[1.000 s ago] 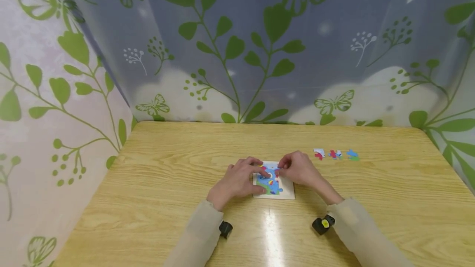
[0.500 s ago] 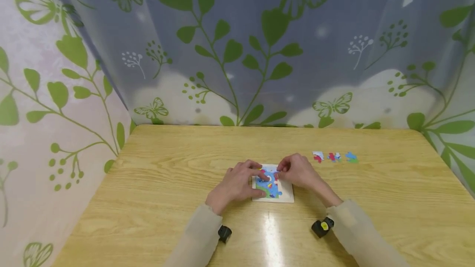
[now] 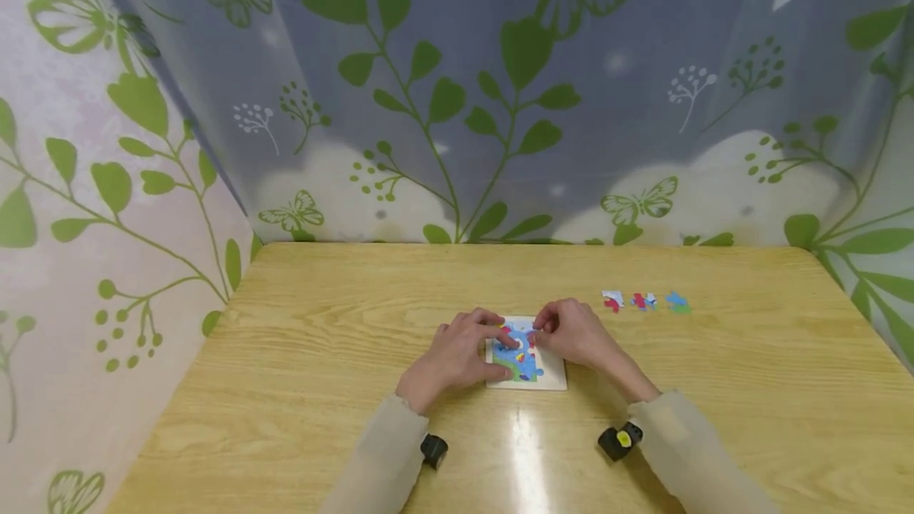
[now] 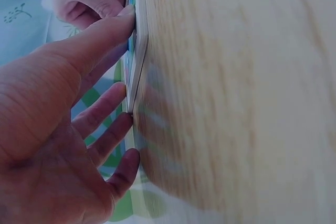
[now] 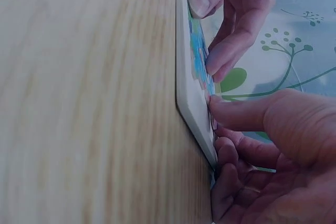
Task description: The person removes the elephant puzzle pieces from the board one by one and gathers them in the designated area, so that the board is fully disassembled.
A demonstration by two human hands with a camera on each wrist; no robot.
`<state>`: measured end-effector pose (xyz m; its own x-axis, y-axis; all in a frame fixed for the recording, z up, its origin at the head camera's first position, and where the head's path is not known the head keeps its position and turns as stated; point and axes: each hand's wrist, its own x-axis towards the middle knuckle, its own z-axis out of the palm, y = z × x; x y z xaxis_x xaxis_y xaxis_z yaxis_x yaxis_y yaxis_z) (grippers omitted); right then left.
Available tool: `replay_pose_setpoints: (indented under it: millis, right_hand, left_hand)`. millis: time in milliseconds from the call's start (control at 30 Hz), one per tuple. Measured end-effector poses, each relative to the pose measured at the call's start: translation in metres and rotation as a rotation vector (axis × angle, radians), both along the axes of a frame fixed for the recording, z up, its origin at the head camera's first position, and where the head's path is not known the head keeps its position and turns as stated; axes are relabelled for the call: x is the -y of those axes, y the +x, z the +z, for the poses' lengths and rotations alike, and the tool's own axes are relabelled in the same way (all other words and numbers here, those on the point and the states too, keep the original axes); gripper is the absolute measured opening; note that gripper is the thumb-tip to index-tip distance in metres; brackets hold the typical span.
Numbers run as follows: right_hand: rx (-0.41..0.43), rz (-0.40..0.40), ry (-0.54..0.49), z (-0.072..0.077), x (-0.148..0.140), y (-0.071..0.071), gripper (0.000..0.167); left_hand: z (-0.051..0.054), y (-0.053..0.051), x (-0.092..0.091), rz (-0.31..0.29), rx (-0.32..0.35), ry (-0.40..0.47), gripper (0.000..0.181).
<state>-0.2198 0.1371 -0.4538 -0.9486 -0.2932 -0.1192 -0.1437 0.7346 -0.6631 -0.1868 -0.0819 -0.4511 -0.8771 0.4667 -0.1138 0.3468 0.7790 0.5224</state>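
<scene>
A square puzzle board (image 3: pixel 551 377) with a pale frame lies flat on the table, partly filled with blue, green and red pieces. My left hand (image 3: pixel 460 349) rests on its left side, thumb and fingers spread and pressing on the pieces; the left wrist view shows this hand (image 4: pixel 63 98) with the thumb on the board's face. At the upper right of the board, my right hand (image 3: pixel 577 333) has thumb and index finger on a piece, mostly hidden by the fingertips. The right wrist view shows that hand (image 5: pixel 273 156) with its other fingers curled by the board's edge.
Three loose puzzle pieces lie in a row to the right of the board: a white and red one (image 3: pixel 612 301), a red and blue one (image 3: pixel 643 301), a blue and green one (image 3: pixel 677 302). A leaf-patterned curtain (image 3: pixel 428 101) stands behind the table (image 3: pixel 321 324).
The head view has tilted slightly, so everything sits a little lower in it. Both hands keep nearly the same place on the board, and the loose pieces have not moved.
</scene>
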Motion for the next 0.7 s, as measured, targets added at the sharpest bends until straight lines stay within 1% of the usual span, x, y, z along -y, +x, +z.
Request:
replay_pose_setpoints:
  millis: [100,300,700]
  right_hand:
    - [-0.017,0.001,0.009,0.0002,0.0012,-0.0001,0.01]
    - [-0.023,-0.02,0.018,-0.0021,0.0032,-0.0005,0.01]
    - [-0.032,-0.044,0.003,-0.002,0.0049,0.0009,0.008]
  left_hand:
    - [-0.0003,-0.0006,-0.0002,0.002,-0.001,0.009,0.033]
    - [0.0002,-0.001,0.0001,0.001,-0.003,0.012,0.033]
    - [-0.0002,-0.0009,0.0004,0.001,-0.002,0.017,0.033]
